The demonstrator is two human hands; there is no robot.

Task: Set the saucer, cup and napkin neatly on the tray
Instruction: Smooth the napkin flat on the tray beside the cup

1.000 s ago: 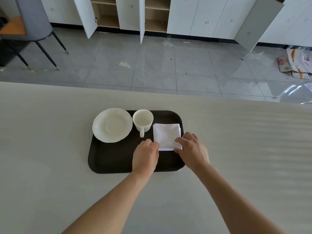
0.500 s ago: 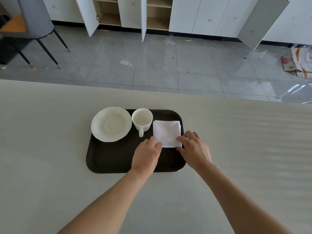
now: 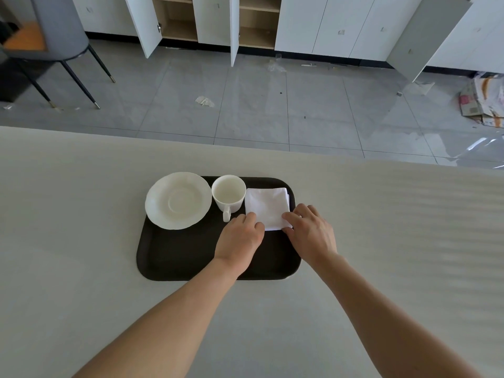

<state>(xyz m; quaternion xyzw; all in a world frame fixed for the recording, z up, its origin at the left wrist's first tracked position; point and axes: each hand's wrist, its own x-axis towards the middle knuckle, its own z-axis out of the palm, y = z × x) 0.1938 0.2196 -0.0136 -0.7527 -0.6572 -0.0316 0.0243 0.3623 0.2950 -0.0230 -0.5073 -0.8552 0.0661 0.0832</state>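
A dark tray (image 3: 180, 257) lies on the pale table. A white saucer (image 3: 177, 200) rests on its far left corner, overhanging the rim. Beside it stands a white cup (image 3: 228, 193), handle toward me. A folded white napkin (image 3: 268, 205) lies flat in the far right part of the tray. My left hand (image 3: 240, 241) touches the napkin's near left corner with its fingertips. My right hand (image 3: 311, 230) presses fingertips on the near right corner. Neither hand lifts it.
The table (image 3: 395, 241) stretches wide on both sides of the tray and ends at a far edge above it. Beyond are a tiled floor, open cabinets (image 3: 177, 20), a grey chair (image 3: 54, 31) at far left and cardboard scraps (image 3: 482, 102) at far right.
The napkin has slid a little farther from me on the tray under my fingertips. Both hands followed it. Saucer and cup stayed put.
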